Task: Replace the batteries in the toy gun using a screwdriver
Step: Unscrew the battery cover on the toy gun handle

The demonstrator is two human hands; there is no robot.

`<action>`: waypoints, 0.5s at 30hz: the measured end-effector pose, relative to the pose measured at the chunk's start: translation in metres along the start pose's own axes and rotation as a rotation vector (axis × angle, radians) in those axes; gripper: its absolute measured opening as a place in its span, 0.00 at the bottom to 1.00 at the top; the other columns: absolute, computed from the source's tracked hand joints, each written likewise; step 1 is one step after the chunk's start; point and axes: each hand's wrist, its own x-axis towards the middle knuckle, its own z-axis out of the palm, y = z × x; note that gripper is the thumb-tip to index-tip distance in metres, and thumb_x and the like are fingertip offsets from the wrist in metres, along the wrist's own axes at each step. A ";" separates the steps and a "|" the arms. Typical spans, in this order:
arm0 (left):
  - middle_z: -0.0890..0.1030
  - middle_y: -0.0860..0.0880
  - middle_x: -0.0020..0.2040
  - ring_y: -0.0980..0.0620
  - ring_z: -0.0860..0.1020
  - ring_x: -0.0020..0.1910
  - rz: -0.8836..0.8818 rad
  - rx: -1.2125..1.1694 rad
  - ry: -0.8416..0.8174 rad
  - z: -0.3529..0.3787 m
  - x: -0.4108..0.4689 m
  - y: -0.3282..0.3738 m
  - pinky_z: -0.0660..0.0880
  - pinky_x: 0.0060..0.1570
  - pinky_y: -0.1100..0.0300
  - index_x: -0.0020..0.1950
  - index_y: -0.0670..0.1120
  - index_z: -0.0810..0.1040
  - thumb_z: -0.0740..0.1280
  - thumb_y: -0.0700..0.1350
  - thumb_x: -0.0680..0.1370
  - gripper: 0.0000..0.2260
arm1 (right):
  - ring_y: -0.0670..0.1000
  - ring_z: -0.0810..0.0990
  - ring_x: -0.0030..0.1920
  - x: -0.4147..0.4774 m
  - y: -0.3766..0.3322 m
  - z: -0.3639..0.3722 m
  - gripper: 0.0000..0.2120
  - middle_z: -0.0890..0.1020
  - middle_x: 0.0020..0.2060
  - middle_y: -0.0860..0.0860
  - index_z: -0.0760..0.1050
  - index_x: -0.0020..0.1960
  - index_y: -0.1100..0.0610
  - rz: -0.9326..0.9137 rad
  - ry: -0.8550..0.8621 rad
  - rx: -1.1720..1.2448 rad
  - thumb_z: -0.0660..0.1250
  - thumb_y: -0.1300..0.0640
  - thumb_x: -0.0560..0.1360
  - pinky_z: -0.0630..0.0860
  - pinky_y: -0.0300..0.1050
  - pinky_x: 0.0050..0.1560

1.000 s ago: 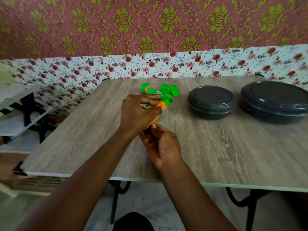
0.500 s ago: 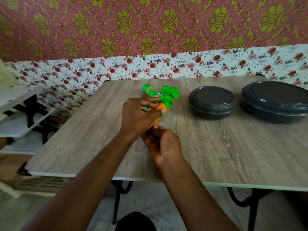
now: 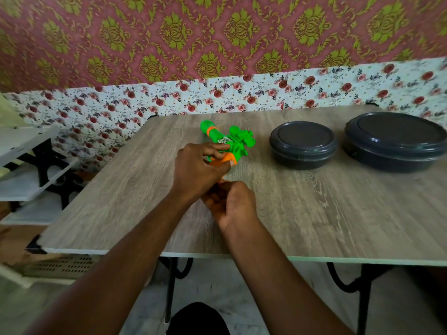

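Both our hands work the toy gun (image 3: 229, 143) above the table (image 3: 314, 213), left hand (image 3: 198, 172) gripping its orange grip, right hand (image 3: 232, 204) curled at the butt around something we cannot make out; light, stiff plastic, best gripped by the handle.

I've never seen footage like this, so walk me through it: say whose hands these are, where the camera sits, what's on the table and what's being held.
There is no machine. A person wears a camera on the head, looking down at their own bare hands. The left hand grips a green and orange toy gun over a wooden table. The right hand is curled just below the toy's orange handle; whether its fingers hold a screwdriver cannot be seen. Two dark round lidded containers, a smaller one and a larger one, sit to the right.
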 end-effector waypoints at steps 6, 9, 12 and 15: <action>0.87 0.60 0.51 0.67 0.83 0.52 0.022 0.020 -0.008 0.001 0.001 0.002 0.83 0.50 0.55 0.43 0.50 0.89 0.81 0.49 0.69 0.06 | 0.58 0.83 0.38 -0.002 0.000 -0.001 0.10 0.82 0.38 0.63 0.76 0.53 0.70 -0.054 -0.008 -0.032 0.57 0.73 0.79 0.83 0.50 0.37; 0.87 0.60 0.51 0.66 0.84 0.52 0.010 0.000 -0.003 0.001 0.004 0.004 0.84 0.51 0.53 0.41 0.50 0.88 0.81 0.50 0.68 0.06 | 0.58 0.82 0.38 -0.001 0.000 -0.002 0.10 0.82 0.37 0.62 0.77 0.46 0.68 -0.038 -0.044 0.022 0.57 0.73 0.79 0.83 0.52 0.41; 0.87 0.59 0.51 0.65 0.84 0.53 0.003 -0.032 -0.001 0.001 0.007 0.005 0.84 0.51 0.52 0.41 0.49 0.88 0.81 0.49 0.69 0.06 | 0.57 0.82 0.38 0.001 0.000 -0.004 0.14 0.81 0.36 0.60 0.76 0.40 0.64 -0.020 -0.067 0.067 0.56 0.72 0.79 0.82 0.53 0.44; 0.88 0.58 0.51 0.65 0.84 0.53 0.005 -0.047 0.004 0.002 0.006 0.004 0.84 0.50 0.51 0.41 0.48 0.88 0.81 0.48 0.69 0.06 | 0.56 0.82 0.37 0.003 -0.001 -0.006 0.14 0.82 0.36 0.60 0.76 0.41 0.64 -0.021 -0.060 0.057 0.57 0.72 0.80 0.82 0.52 0.43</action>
